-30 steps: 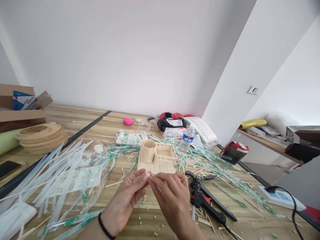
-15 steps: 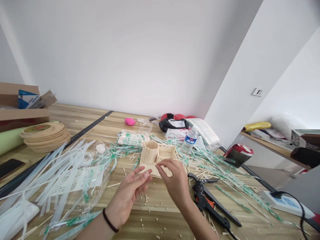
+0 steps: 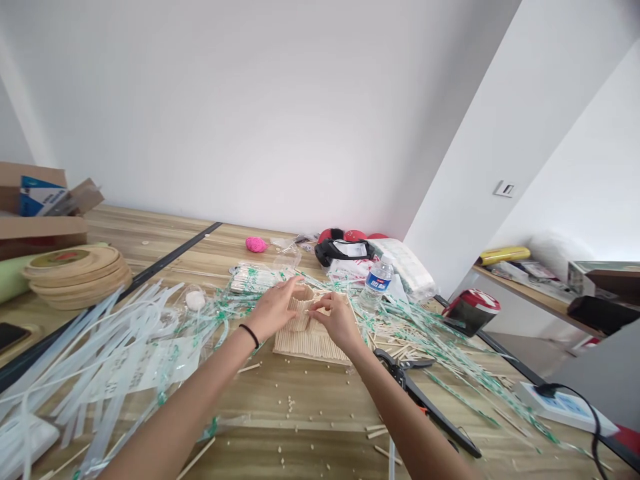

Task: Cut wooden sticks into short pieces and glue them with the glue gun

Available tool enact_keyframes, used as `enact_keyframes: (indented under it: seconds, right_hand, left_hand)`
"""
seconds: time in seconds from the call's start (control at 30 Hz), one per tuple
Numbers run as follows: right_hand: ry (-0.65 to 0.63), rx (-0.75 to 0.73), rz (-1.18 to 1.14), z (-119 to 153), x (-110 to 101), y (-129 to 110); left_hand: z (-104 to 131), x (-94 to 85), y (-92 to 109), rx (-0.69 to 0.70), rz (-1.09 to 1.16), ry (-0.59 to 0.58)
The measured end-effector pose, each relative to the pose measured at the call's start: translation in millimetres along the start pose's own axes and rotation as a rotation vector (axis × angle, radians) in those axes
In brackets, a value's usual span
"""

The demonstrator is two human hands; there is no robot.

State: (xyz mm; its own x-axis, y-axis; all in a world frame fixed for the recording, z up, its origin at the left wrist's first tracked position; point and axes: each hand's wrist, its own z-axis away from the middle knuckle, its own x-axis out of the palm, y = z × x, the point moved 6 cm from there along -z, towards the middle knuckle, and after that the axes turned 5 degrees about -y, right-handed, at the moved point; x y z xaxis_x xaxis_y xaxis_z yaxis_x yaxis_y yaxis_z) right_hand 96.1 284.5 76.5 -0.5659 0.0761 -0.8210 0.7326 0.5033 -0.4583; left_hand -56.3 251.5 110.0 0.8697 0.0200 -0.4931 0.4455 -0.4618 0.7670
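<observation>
A small model built of thin wooden sticks sits on the table, with a flat stick base and a curved upright wall at its left. My left hand reaches around the left side of the curved wall, its fingers and thumb closed on it. My right hand is at the model's middle, beside the wall, with thumb and fingertips pinched together. Whatever they hold is too small to make out. Part of the model's right side is hidden behind my right hand.
Black-handled cutters lie by my right forearm. Loose sticks and green-printed plastic strips spread rightward. A water bottle stands behind the model. Translucent glue sticks lie leftward, near stacked wooden discs. A power strip sits at right.
Both hands have moved forward to the model from in front of it. My left hand has gone from held apart to closed around the curved wall; the right stays pinched.
</observation>
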Motion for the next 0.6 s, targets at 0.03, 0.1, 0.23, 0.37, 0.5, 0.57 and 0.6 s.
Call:
enact_keyframes:
  seconds: [0.03, 0.1, 0.23, 0.37, 0.5, 0.57, 0.6]
  right_hand:
    - [-0.003, 0.002, -0.002, -0.5, 0.4, 0.2]
    - [-0.002, 0.005, -0.007, -1.4, 1.1, 0.8]
    - [0.010, 0.006, -0.025, -2.1, 2.1, 1.5]
    - [0.017, 0.004, -0.047, -2.4, 4.1, 2.7]
    - [0.028, 0.015, -0.059, -3.8, 7.7, 6.2]
    - [0.038, 0.021, -0.063, -4.4, 9.4, 7.9]
    - [0.044, 0.023, -0.065, -4.5, 10.0, 8.5]
  left_hand:
    - [-3.1, 4.6, -2.3, 0.026, -0.038, -0.037]
    - [-7.6, 12.2, -7.1, 0.066, -0.109, -0.089]
    - [-11.8, 20.9, -13.6, 0.099, -0.223, -0.139]
    - [-14.3, 25.9, -14.9, 0.092, -0.282, -0.163]
    - [-16.0, 29.7, -15.2, 0.072, -0.311, -0.180]
    - [-16.2, 30.4, -14.7, 0.066, -0.325, -0.180]
    - [-16.2, 30.6, -14.2, 0.065, -0.331, -0.180]
